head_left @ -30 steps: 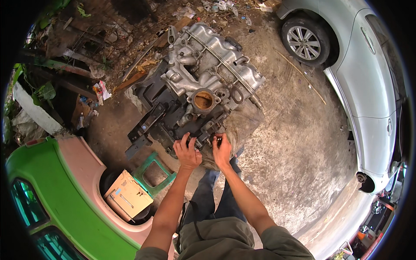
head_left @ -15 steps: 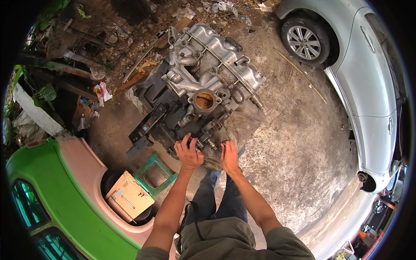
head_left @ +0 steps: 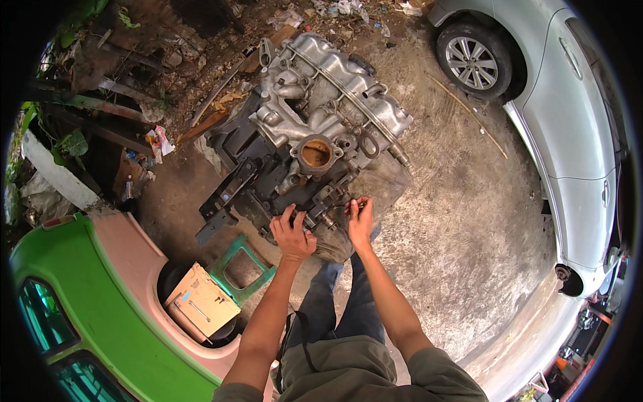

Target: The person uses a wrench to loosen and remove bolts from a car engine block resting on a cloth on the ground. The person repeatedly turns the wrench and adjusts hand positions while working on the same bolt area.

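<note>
A large engine (head_left: pixel 321 124) with a silver metal cover and a round intake opening (head_left: pixel 315 154), brownish inside, lies on the ground in front of me. My left hand (head_left: pixel 293 236) rests at its near edge, fingers apart and bent over the dark parts there. Just right of a short metal shaft (head_left: pixel 329 222) that sticks out of the engine, my right hand (head_left: pixel 360 221) has its thumb and fingertips pinched together. Whatever sits between those fingertips is too small to make out.
At lower left, a green stool (head_left: pixel 231 285) stands beside a wooden box (head_left: pixel 201 305) with a wrench (head_left: pixel 199 311) on it. A green and pink car body (head_left: pixel 100 288) is next to them. A silver car (head_left: pixel 569 120) stands at right; planks and litter lie at upper left.
My right hand has shifted up and slightly right, along the engine's near side, fingertips pinched. The left hand has stayed nearly still.
</note>
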